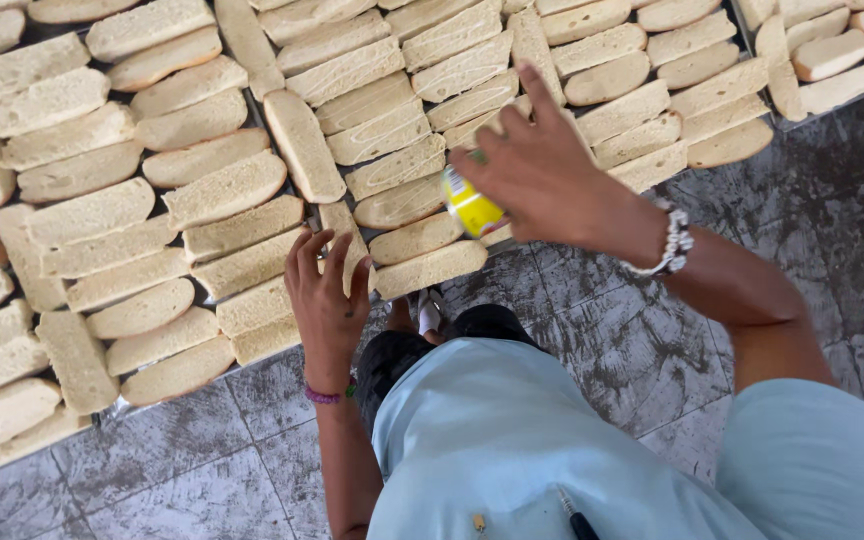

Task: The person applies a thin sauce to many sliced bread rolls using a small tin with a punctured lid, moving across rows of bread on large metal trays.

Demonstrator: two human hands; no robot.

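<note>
Squeezing a yellow bottle over rows of cut bread.

A small yellow squeeze bottle [471, 205] is held in the right hand [537, 170], with the fingers closed tight around it. It is tipped down over the bread slices [407, 165], likely so that the thin white lines of sauce can fall on them. The left hand [327, 290] is laid flat with its fingers spread open, and nothing is gripped by it. It rests on a slice at the near edge of the tray [112, 412], maybe so the bread is kept from sliding. The slices are laid side by side, cut side up, so each one can be reached. The trays are set down low on the grey tiled floor [632, 350].
</note>
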